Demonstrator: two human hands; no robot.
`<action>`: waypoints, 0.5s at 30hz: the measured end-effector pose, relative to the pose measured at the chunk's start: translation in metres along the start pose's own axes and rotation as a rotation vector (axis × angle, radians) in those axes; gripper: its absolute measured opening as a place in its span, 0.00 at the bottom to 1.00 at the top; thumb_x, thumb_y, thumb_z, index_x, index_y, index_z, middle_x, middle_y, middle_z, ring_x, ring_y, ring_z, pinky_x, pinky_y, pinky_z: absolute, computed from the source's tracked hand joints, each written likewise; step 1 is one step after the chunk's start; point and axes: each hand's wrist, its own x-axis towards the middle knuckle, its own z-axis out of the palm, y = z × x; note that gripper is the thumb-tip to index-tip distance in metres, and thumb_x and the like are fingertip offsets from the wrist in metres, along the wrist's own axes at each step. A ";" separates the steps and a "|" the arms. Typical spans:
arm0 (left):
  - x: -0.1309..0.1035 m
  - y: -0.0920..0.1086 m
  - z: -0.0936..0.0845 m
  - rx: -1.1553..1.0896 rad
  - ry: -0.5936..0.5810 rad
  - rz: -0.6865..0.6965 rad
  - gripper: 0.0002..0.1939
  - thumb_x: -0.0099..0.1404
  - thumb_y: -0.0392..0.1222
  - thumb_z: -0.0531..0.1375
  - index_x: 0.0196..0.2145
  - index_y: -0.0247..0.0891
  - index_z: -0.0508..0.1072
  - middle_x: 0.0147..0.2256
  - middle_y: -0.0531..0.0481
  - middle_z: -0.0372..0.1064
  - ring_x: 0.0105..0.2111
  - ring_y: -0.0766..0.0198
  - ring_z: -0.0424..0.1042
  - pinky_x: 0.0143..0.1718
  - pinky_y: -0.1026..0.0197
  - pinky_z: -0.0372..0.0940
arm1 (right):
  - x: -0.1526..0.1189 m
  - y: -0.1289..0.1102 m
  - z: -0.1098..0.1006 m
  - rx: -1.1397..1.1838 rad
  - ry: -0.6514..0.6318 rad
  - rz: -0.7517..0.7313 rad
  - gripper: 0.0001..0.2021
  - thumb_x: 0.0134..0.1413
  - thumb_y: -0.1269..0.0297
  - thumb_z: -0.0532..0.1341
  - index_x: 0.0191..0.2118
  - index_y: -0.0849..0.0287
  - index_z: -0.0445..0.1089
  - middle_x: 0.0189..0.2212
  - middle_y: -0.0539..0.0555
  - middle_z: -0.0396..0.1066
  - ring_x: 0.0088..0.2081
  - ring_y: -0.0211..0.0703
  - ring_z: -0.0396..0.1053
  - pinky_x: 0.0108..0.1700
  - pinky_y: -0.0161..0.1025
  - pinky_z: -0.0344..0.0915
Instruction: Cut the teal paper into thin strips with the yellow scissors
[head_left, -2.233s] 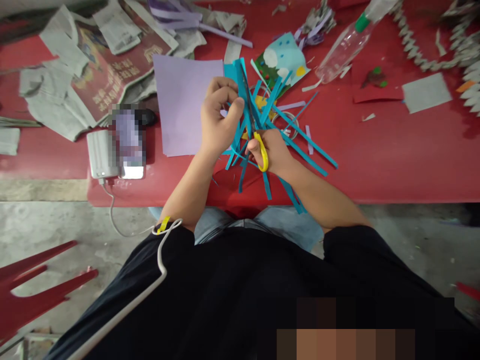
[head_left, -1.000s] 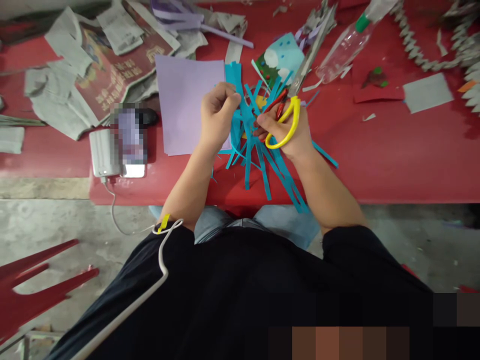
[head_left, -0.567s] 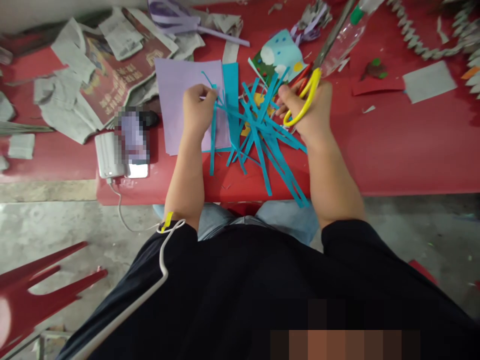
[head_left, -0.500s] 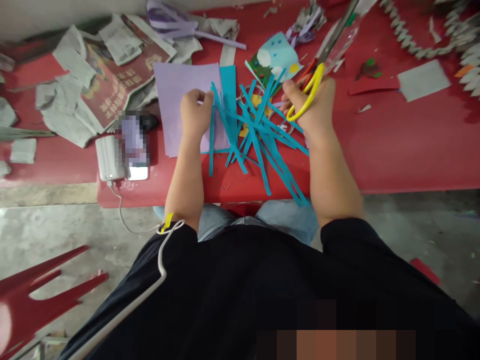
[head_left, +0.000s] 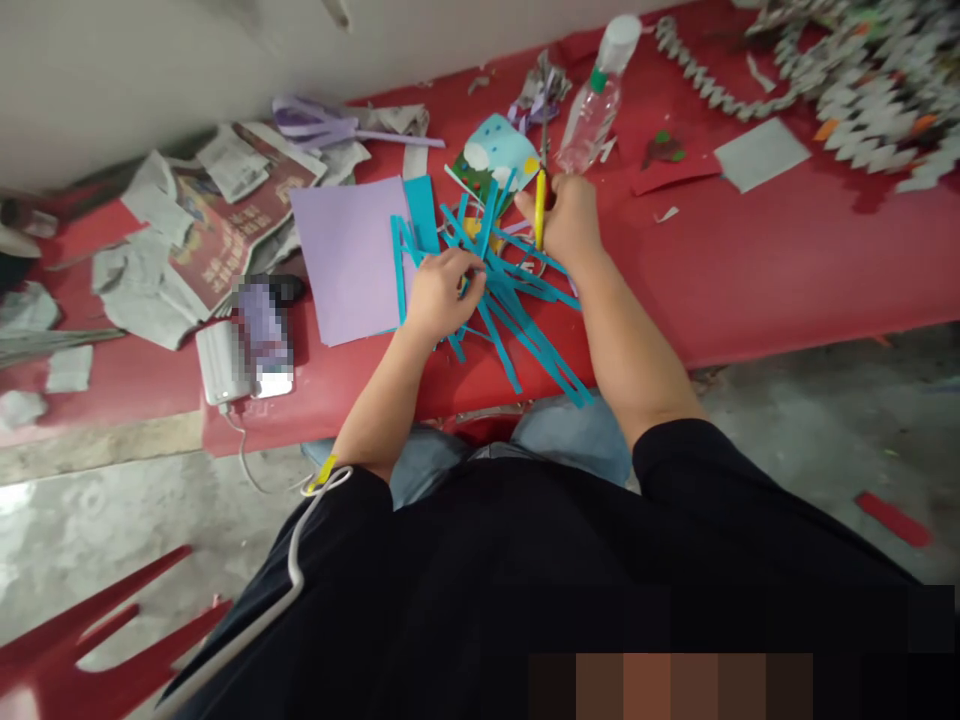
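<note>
My right hand (head_left: pixel 576 222) is wrapped round the yellow handle of a pair of scissors (head_left: pixel 540 208), whose blades point away from me. Beneath and between my hands lies a loose pile of blue paper strips (head_left: pixel 517 310), crossing one another. At the left side of that pile my left hand (head_left: pixel 448 292) is closed, thumb and forefinger pinched at a blue strip; exactly how it is gripped is partly hidden. Left of this hand are a sheet of purple paper (head_left: pixel 349 260) and a blue sheet (head_left: pixel 422 212) showing behind its right edge.
A plastic bottle (head_left: pixel 592 120) stands behind the scissors, beside a painted card (head_left: pixel 491 150). Newspaper (head_left: pixel 232 205) and purple paper strips (head_left: pixel 322 125) lie at the back left. A power bank (head_left: pixel 221 362) with a cable sits near the red table's (head_left: pixel 787 270) front edge. Folded-paper chains (head_left: pixel 862 110) fill the back right.
My left hand has moved right, from the purple sheet's edge onto the strip pile. The scissors, still in my right hand, are turned more upright in view. The camera view has shifted.
</note>
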 end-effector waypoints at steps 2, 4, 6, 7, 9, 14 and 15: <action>-0.002 0.002 0.005 -0.050 -0.143 0.078 0.09 0.76 0.39 0.60 0.49 0.41 0.79 0.40 0.48 0.82 0.38 0.56 0.80 0.46 0.49 0.68 | 0.001 0.000 -0.001 -0.075 0.091 0.012 0.29 0.60 0.36 0.73 0.30 0.45 0.56 0.20 0.49 0.64 0.40 0.52 0.71 0.41 0.48 0.64; -0.002 0.006 0.006 -0.072 -0.254 0.140 0.10 0.76 0.38 0.59 0.50 0.41 0.80 0.41 0.48 0.84 0.40 0.55 0.82 0.46 0.49 0.67 | 0.001 0.001 -0.002 -0.081 0.103 0.009 0.28 0.60 0.37 0.74 0.29 0.45 0.57 0.22 0.51 0.67 0.40 0.53 0.72 0.41 0.48 0.66; -0.002 0.012 0.006 -0.066 -0.313 0.183 0.11 0.76 0.37 0.58 0.48 0.41 0.81 0.43 0.48 0.85 0.42 0.53 0.83 0.45 0.48 0.67 | 0.001 0.002 -0.002 -0.023 0.094 0.017 0.28 0.58 0.39 0.76 0.28 0.45 0.57 0.25 0.53 0.70 0.41 0.55 0.75 0.40 0.49 0.68; -0.002 0.015 0.005 -0.056 -0.328 0.197 0.11 0.75 0.37 0.58 0.48 0.41 0.81 0.43 0.48 0.85 0.43 0.52 0.84 0.45 0.47 0.66 | 0.000 0.001 -0.002 0.013 0.087 0.027 0.28 0.57 0.40 0.77 0.28 0.45 0.58 0.26 0.53 0.72 0.42 0.56 0.76 0.40 0.49 0.69; -0.002 0.019 0.004 -0.023 -0.344 0.210 0.12 0.74 0.36 0.58 0.47 0.41 0.81 0.43 0.48 0.85 0.43 0.51 0.84 0.45 0.46 0.66 | -0.003 -0.001 0.001 0.072 0.076 0.047 0.28 0.56 0.41 0.78 0.29 0.45 0.58 0.27 0.53 0.73 0.45 0.58 0.77 0.40 0.49 0.71; -0.002 0.010 -0.001 0.132 -0.288 0.133 0.11 0.72 0.35 0.58 0.44 0.41 0.81 0.40 0.46 0.85 0.40 0.49 0.83 0.45 0.44 0.66 | -0.011 -0.009 0.012 0.111 0.082 0.028 0.27 0.56 0.40 0.78 0.31 0.47 0.61 0.27 0.53 0.74 0.47 0.57 0.79 0.44 0.48 0.76; -0.001 0.006 -0.002 0.149 -0.258 0.088 0.11 0.72 0.34 0.58 0.44 0.41 0.80 0.40 0.46 0.85 0.40 0.49 0.83 0.45 0.45 0.66 | -0.012 -0.009 0.014 0.111 0.090 0.026 0.27 0.57 0.39 0.77 0.31 0.47 0.61 0.26 0.52 0.73 0.46 0.56 0.79 0.44 0.47 0.75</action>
